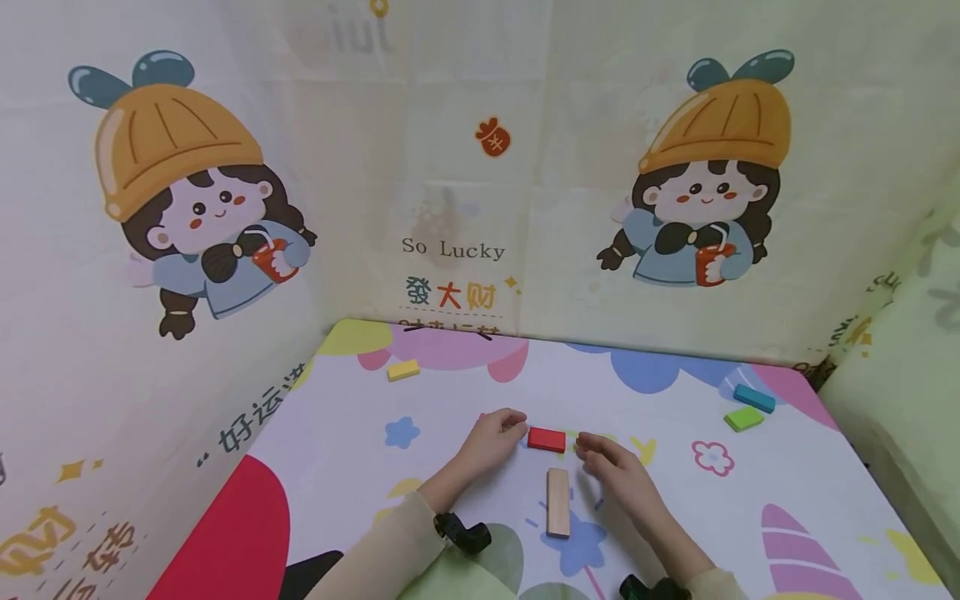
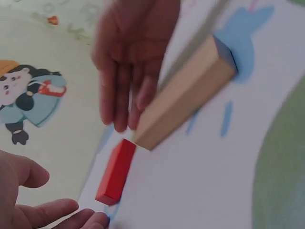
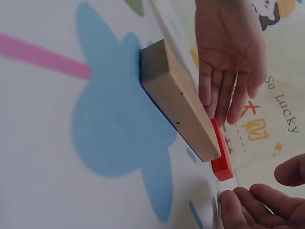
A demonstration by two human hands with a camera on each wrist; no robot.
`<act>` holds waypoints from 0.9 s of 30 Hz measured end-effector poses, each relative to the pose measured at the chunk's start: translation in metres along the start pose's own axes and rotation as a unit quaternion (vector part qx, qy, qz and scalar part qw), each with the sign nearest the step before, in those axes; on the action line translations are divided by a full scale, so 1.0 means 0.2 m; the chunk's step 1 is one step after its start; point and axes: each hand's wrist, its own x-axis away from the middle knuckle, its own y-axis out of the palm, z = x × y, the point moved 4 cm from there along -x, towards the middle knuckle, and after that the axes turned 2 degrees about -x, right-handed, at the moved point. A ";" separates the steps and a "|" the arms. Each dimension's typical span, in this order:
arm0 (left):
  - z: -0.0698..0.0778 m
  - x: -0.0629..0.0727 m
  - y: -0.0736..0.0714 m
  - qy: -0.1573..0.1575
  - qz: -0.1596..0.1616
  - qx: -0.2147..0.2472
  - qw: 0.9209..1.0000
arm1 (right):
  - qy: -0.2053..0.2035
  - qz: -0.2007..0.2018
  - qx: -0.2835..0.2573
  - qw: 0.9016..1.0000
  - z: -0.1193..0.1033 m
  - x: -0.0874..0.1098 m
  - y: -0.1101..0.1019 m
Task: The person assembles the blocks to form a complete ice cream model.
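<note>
A red block point(image 1: 547, 439) lies flat on the patterned tabletop between the two hands. Just left of it is my left hand point(image 1: 491, 440), its fingers relaxed and a little bent, with nothing in them. My right hand point(image 1: 617, 468) is held on the other side, fingers loosely extended toward the block and a small gap apart from it. Nearer to me, a plain wooden block point(image 1: 558, 502) lies lengthwise, pointing toward the red one. Both wrist views show the wooden block point(image 2: 186, 95) and the red block point(image 3: 222, 160) with hands on either side.
A yellow block point(image 1: 403, 370) sits at the back left. At the back right, a blue block point(image 1: 753, 398) and a green block point(image 1: 744, 418) lie close together. Printed cloth walls point(image 1: 465, 183) rise behind and beside the table.
</note>
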 end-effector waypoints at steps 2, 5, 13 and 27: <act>0.00 0.01 -0.01 -0.016 -0.002 0.034 0.999 | 0.001 -0.024 -0.043 0.999 0.00 -0.02 0.00; 0.00 0.02 -0.01 -0.043 -0.016 0.091 0.995 | 0.009 -0.042 -0.080 0.996 0.00 -0.04 0.02; 0.00 0.06 0.03 -0.068 -0.026 0.126 0.989 | 0.038 -0.053 -0.102 0.993 0.01 -0.05 0.04; 0.02 0.14 0.05 -0.055 -0.073 0.136 0.986 | 0.027 -0.051 -0.101 0.993 0.03 0.01 0.01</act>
